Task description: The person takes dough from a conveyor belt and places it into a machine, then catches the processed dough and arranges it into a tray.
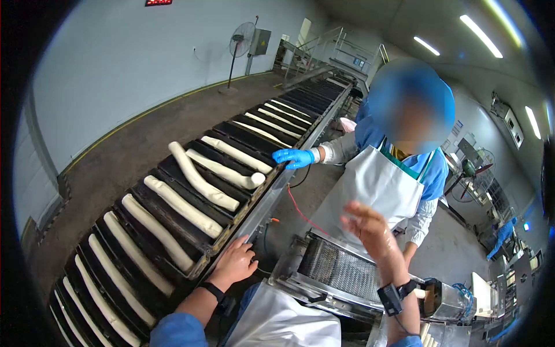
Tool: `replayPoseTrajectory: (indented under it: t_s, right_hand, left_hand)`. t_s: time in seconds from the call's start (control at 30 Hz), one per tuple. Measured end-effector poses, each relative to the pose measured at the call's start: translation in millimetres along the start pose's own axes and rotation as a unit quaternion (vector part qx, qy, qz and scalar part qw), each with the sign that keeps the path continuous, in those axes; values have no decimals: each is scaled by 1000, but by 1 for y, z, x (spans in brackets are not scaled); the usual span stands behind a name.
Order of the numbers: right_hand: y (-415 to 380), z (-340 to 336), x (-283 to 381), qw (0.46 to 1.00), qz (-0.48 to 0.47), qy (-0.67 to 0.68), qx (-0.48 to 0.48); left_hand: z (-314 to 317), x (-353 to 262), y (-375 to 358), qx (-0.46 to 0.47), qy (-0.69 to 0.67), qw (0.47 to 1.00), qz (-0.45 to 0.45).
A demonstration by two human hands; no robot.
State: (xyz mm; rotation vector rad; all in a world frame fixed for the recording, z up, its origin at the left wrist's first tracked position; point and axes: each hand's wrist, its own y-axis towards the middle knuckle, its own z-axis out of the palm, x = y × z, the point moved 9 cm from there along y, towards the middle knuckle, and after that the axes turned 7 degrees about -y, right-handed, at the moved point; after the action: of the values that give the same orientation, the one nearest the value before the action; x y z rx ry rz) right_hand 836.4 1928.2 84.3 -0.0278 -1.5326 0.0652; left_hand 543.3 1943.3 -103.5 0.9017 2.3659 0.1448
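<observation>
My left hand (234,265) rests on the metal side rail (254,231) of the tray line, its fingers apart and nothing in them. Close by, long white dough rolls lie one to a slot in black trays (144,199); the nearest are one dough roll (153,231) and another dough roll (182,206). Farther along, a dough roll (202,176) sits askew over its slot's edge, beside a roll with a bent end (225,169). My right hand (370,228) is raised above a metal mesh belt (335,269), slightly blurred, with its fingers loosely spread and holding nothing.
A co-worker in a white apron (370,185) stands across the mesh belt, a blue-gloved hand (293,157) on the rail. More dough pieces (428,335) lie at the lower right, near a metal machine (448,298). A standing fan (240,43) is by the wall.
</observation>
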Motion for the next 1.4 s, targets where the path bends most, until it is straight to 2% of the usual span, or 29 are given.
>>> replayPoseTrajectory:
  t_s: [0.13, 0.23, 0.3, 0.4, 0.53, 0.6, 0.63, 0.73, 0.8, 0.83, 0.87, 0.93, 1.0, 1.07, 1.1, 1.13, 1.2, 1.27, 1.33, 1.37, 1.4]
  right_hand:
    - [-33, -90, -119, 970, 135, -179, -93]
    - [-78, -146, -200, 922, 157, -334, -121]
    - [-104, -156, -210, 901, 160, -381, -136]
    - [-133, -169, -204, 857, 104, -462, -202]
    - [-156, -168, -201, 836, 119, -492, -213]
    - [-171, -171, -194, 787, 23, -567, -243]
    - [-179, -172, -188, 782, 1, -562, -267]
    - [-206, -197, -194, 722, 18, -618, -312]
    - [-221, -221, -212, 696, 36, -631, -339]
    - [-224, -233, -219, 673, 55, -643, -361]
    - [-227, -244, -229, 675, 95, -626, -380]
    - [-233, -255, -238, 657, 146, -641, -369]
    - [-234, -259, -229, 651, 174, -630, -386]
    - [-235, -262, -221, 648, 209, -627, -379]
    - [-234, -264, -218, 649, 221, -618, -385]
    - [-233, -266, -213, 650, 232, -610, -389]
    - [-228, -271, -211, 647, 234, -612, -389]
    - [-220, -278, -197, 633, 205, -637, -389]
    - [-218, -285, -197, 633, 204, -637, -390]
    - [-215, -289, -198, 626, 194, -644, -395]
    - [-214, -291, -198, 619, 185, -651, -400]
  left_hand:
    - [5, 5, 18, -10, -11, 1000, 7]
    - [10, 11, 30, -9, -2, 1000, 5]
    - [11, 15, 37, -8, -3, 1000, -5]
    - [9, 8, 46, -2, 7, 1000, 1]
    - [9, 5, 46, -18, -8, 1000, -4]
    - [-2, 15, 45, -86, -213, 969, -90]
    - [-29, 3, 50, -138, -188, 971, -49]
    - [-87, 8, 57, -246, -185, 948, -79]
    - [-108, 46, 54, -291, -31, 946, -138]
    - [-105, 90, 40, -305, 15, 919, -251]
    - [-98, 127, 28, -313, 58, 877, -360]
    - [-125, 137, 15, -234, 54, 817, -524]
    - [-119, 190, -17, -258, 52, 763, -590]
    - [-108, 262, -60, -319, 104, 723, -604]
    - [-118, 251, -67, -353, 30, 719, -597]
    - [-121, 271, -83, -411, -6, 722, -556]
    - [-137, 297, -104, -411, -41, 723, -554]
    - [-144, 297, -105, -412, -77, 724, -548]
    - [-148, 292, -118, -485, -85, 670, -555]
    - [-154, 278, -109, -423, -73, 679, -595]
    - [-160, 243, -95, -420, -69, 681, -595]
